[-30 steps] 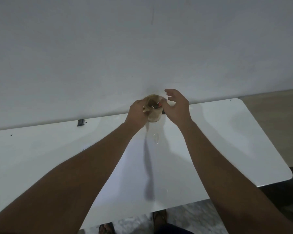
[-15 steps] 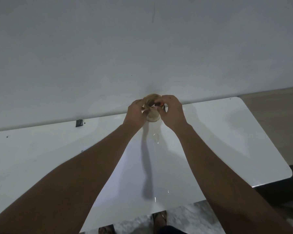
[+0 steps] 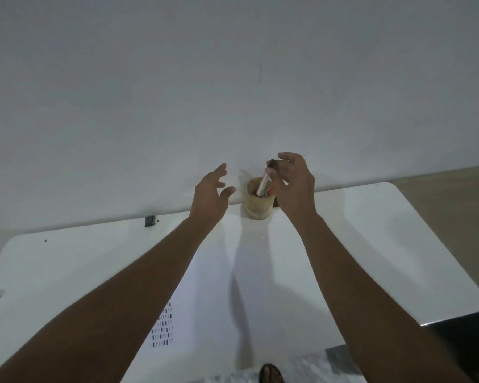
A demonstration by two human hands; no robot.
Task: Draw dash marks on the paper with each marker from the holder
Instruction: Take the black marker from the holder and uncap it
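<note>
Fingertips (image 3: 274, 168) of the right hand (image 3: 296, 186) pinch the dark cap end of a marker (image 3: 264, 182), its lower end inside the holder (image 3: 259, 201) at the table's (image 3: 371, 244) far edge. Left hand (image 3: 210, 193) hovers beside the holder, fingers spread, empty. Paper (image 3: 199, 299) with dash marks (image 3: 163, 327) lies nearer.

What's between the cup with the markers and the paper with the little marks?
Nothing: in the head view, only bare white table lies between holder and paper.

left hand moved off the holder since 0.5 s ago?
Yes. The left hand was wrapped on the holder; now it sits open, clear of it to the left, no contact. The right hand lifts a marker out.
</note>
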